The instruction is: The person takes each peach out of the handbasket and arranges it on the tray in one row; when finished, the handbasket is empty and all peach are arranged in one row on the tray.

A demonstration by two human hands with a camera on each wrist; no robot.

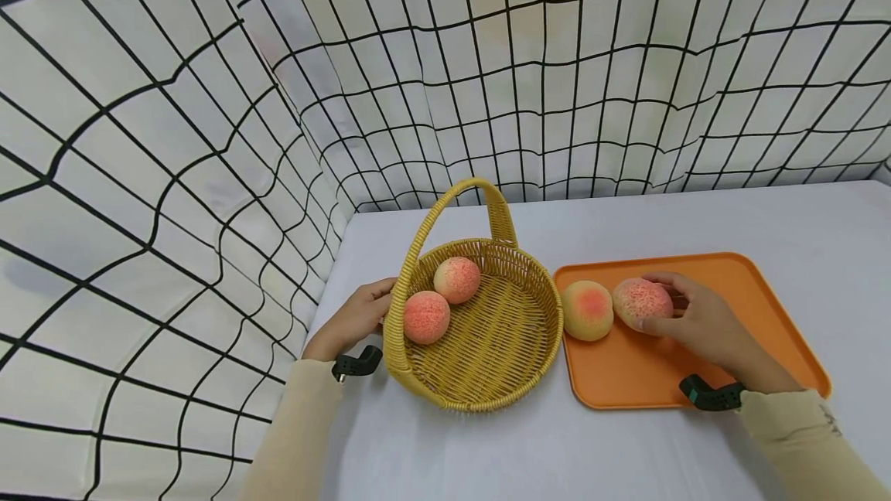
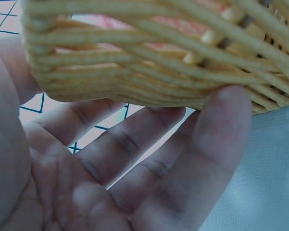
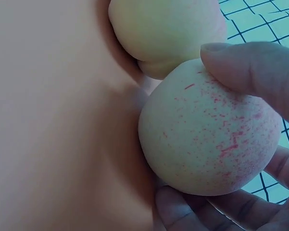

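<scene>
My left hand (image 1: 358,318) is at the left side of a yellow woven basket (image 1: 394,331), beside the foot of its arched handle. In the left wrist view its loosely bent fingers (image 2: 130,139) reach along the basket's outer side, one fingertip against the weave. Two pink peaches (image 1: 427,317) lie inside, at the basket's left. My right hand (image 1: 703,323) holds a pink-speckled peach (image 1: 638,304) over the orange tray, thumb on one side and fingers round the other. Beside it on the tray sits a yellow peach (image 1: 588,311) with a red blush.
The orange tray (image 1: 724,277) lies right of the basket, close to its rim. Both stand on a white-covered table (image 1: 445,454). White walls with a black grid (image 1: 557,99) rise at the back and left.
</scene>
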